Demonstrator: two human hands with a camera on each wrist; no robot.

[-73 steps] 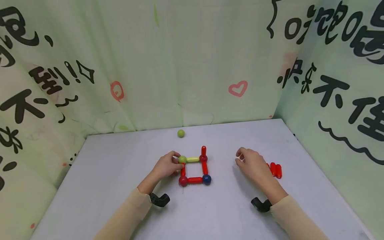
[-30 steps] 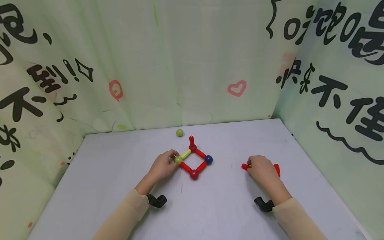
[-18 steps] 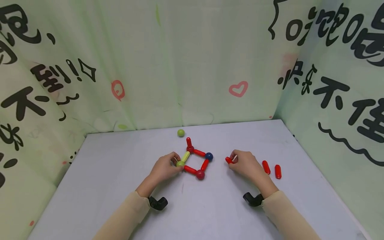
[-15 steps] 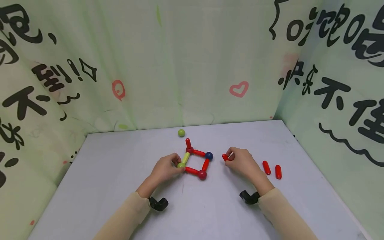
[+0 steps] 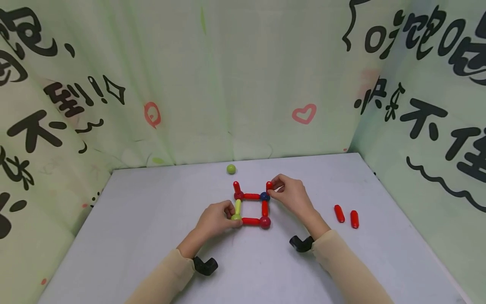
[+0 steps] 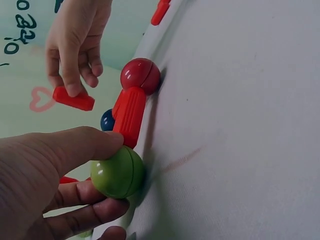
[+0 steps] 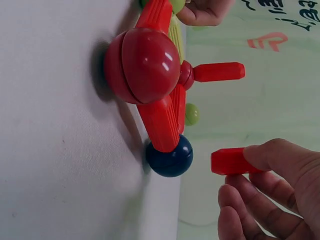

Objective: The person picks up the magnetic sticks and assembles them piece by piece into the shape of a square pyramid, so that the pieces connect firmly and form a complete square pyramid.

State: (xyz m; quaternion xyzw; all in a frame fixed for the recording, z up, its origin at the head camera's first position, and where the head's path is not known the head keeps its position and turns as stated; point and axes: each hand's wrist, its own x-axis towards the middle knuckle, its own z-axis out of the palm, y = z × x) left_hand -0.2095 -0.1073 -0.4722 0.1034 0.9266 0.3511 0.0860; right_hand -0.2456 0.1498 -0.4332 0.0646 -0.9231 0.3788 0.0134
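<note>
A square of rods and balls lies on the table. My left hand [image 5: 216, 219] pinches its green ball [image 6: 120, 172] at the near left corner, thumb against a red rod [image 6: 131, 117]. A crimson ball [image 5: 265, 222] forms the near right corner and a blue ball [image 7: 170, 156] the far right. On the far left crimson ball [image 5: 238, 195], another red rod [image 7: 220, 71] stands upright. My right hand [image 5: 294, 194] pinches a loose red rod [image 7: 232, 161] between thumb and fingers, held above the blue ball with a gap showing in the right wrist view.
Two red rods [image 5: 339, 213] lie on the table [image 5: 288, 270] to the right. A spare green ball [image 5: 230, 169] sits near the back edge. Printed curtains [image 5: 182, 84] enclose the table at the back and sides.
My right hand has picked up a red rod at the right and carried it left to the blue ball. My left hand has turned the square about a quarter turn counterclockwise.
</note>
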